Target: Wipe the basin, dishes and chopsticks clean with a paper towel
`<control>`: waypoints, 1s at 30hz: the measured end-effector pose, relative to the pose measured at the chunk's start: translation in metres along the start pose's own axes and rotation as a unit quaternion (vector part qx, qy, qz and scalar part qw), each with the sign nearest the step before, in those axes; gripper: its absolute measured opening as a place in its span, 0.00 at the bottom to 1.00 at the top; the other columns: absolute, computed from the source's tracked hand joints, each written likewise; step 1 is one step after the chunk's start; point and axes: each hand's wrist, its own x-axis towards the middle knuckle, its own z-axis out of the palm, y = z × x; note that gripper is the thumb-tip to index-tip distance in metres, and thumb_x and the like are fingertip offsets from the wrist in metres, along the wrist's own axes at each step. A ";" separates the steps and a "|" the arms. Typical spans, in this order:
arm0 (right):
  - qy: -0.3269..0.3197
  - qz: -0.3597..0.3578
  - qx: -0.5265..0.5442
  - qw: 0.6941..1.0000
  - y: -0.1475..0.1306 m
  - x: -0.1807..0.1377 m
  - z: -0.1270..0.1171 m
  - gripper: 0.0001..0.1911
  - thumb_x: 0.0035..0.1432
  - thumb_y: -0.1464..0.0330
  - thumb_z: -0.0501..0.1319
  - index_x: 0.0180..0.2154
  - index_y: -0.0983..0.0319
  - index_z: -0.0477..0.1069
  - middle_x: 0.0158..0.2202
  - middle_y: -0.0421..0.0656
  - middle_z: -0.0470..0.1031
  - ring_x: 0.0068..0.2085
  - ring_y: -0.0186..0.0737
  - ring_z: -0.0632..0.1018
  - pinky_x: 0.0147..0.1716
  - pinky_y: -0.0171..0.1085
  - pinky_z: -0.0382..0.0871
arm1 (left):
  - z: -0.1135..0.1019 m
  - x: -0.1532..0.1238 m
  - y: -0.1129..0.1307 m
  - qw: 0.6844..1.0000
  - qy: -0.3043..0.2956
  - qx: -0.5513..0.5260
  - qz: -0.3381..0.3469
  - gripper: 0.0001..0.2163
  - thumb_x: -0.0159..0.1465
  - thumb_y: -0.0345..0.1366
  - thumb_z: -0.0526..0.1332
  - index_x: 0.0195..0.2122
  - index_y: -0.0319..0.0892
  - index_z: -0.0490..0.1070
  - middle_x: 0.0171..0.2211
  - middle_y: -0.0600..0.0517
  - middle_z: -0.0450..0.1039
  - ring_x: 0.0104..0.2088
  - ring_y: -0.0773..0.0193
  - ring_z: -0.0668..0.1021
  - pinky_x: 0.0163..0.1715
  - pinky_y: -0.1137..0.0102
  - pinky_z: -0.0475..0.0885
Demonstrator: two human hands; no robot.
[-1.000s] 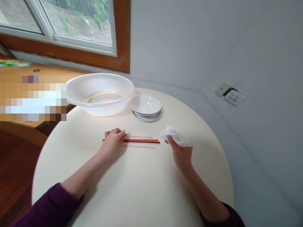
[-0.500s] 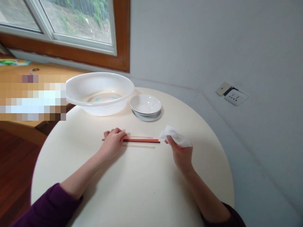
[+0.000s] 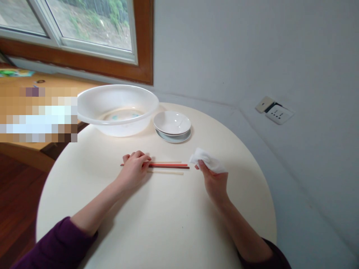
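Note:
My left hand (image 3: pixel 135 165) rests over the left part of a row of chopsticks, its fingers curled down on them. A bright red chopstick (image 3: pixel 169 164) and a dark red chopstick (image 3: pixel 172 167) run side by side beneath it. One pale chopstick (image 3: pixel 168 173) lies on the near side, and another pale one (image 3: pixel 171 162) on the far side. The palm hides which chopsticks the fingers grip. Right of the chopstick tips, my right hand (image 3: pixel 215 183) is closed around a crumpled white cloth or tissue (image 3: pixel 209 160), thumb on top.
A large translucent white basin (image 3: pixel 123 129) stands at the back left of the round white table (image 3: pixel 157 224). Beside it are stacked white bowls (image 3: pixel 172 123) on a plate (image 3: pixel 175 139). A wooden desk (image 3: pixel 64 80) adjoins on the left; the wall has a socket (image 3: pixel 279 114).
The fingers of my left hand have shifted very slightly on the chopsticks. My right hand and the white cloth stay nearly still.

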 end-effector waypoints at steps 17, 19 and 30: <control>-0.358 0.162 0.136 0.910 0.000 -0.019 0.003 0.11 0.48 0.65 0.61 0.35 0.63 0.72 0.25 0.40 0.72 0.25 0.34 0.71 0.24 0.34 0.67 | -0.017 -0.014 0.046 0.913 -0.108 -0.392 0.033 0.15 0.60 0.42 0.55 0.42 0.40 0.73 0.33 0.47 0.76 0.34 0.59 0.75 0.35 0.67 0.68; -0.395 0.179 0.156 0.888 -0.002 -0.024 0.007 0.13 0.48 0.67 0.61 0.38 0.63 0.72 0.25 0.39 0.71 0.24 0.33 0.70 0.23 0.33 0.66 | -0.015 -0.017 0.050 0.872 -0.155 -0.464 0.022 0.15 0.59 0.44 0.57 0.40 0.39 0.73 0.32 0.48 0.75 0.32 0.60 0.75 0.31 0.69 0.68; -0.338 0.088 0.115 0.930 -0.002 -0.020 0.012 0.14 0.49 0.70 0.55 0.37 0.64 0.75 0.16 0.32 0.60 0.20 0.28 0.61 0.22 0.31 0.57 | -0.013 -0.007 0.037 0.755 -0.023 -0.623 -0.204 0.06 0.42 0.33 0.61 0.23 0.37 0.69 0.19 0.54 0.68 0.22 0.67 0.70 0.23 0.73 0.64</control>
